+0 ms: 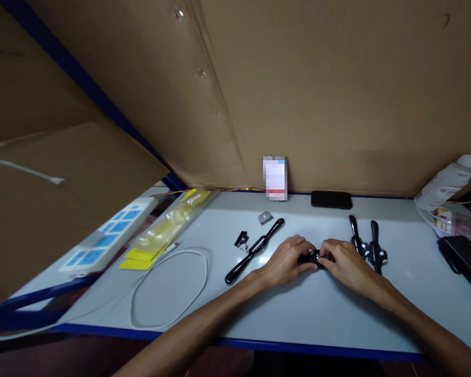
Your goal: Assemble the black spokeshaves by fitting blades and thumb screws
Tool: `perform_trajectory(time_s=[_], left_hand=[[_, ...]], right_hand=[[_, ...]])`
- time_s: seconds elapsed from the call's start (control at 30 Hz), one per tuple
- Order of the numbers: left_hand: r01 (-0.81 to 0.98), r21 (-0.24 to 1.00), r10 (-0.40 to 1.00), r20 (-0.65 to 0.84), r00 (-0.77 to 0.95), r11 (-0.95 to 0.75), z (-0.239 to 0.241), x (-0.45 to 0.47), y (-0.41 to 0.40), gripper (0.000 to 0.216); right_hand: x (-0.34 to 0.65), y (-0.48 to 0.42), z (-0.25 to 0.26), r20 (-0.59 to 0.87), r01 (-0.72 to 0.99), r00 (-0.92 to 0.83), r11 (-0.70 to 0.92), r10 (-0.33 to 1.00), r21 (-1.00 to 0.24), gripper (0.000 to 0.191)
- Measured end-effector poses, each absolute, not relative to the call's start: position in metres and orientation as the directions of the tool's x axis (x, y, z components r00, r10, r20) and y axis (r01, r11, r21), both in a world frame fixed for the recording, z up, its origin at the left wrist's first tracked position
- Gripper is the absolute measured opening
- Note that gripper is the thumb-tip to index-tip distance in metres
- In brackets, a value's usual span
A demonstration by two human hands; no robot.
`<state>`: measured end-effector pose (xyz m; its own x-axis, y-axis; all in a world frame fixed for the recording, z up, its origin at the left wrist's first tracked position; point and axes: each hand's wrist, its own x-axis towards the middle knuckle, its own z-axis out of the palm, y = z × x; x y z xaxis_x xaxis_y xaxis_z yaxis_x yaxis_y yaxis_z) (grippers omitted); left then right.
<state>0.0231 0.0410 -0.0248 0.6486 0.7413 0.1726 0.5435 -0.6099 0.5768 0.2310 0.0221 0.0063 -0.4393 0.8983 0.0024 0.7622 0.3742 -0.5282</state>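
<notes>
Over the middle of the table, my left hand (288, 259) is closed around a black spokeshave (310, 258). My right hand (341, 261) pinches at the tool's middle, where a small shiny metal part shows between the fingertips; most of the tool is hidden by both hands. To the left lies a bare black spokeshave body (255, 250), slanting. Beside it are a black clamp piece (242, 239), small silver screws (244, 248) and a grey metal blade (265, 217). Right of my right hand lie two spokeshaves with metal parts fitted, a nearer one (376, 248) and another (356, 235).
A lit phone (275, 179) leans on the cardboard wall, near a dark phone (332, 199). At left are a white cable (168, 251), yellow plastic packaging (160, 230) and a power strip (110, 235). A bottle (445, 183) and black case (465, 262) stand right.
</notes>
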Motion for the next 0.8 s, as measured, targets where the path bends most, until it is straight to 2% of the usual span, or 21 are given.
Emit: perform_trajectory(time_s=[0.13,0.27,0.57,0.8], left_hand=[[0.543,0.573,0.742,0.186,0.643,-0.614,-0.026,0.023,0.041,0.022],[0.562,0.555,0.749,0.182,0.637,-0.613,-0.026,0.023,0.042,0.024],[0.560,0.560,0.753,0.194,0.629,-0.611,-0.026,0.024,0.042,0.024],[0.597,0.513,0.758,0.185,0.625,-0.617,-0.023,0.026,0.039,0.020]], right_hand=[[0.226,0.019,0.001,0.110,0.777,-0.483,0.484,0.869,-0.402,0.013],[0.225,0.020,-0.005,0.179,0.781,-0.506,0.537,0.843,-0.320,0.021],[0.226,0.034,-0.005,0.143,0.665,-0.433,0.422,0.890,-0.616,0.018],[0.231,0.034,-0.004,0.155,0.745,-0.419,0.436,0.895,-0.505,0.016]])
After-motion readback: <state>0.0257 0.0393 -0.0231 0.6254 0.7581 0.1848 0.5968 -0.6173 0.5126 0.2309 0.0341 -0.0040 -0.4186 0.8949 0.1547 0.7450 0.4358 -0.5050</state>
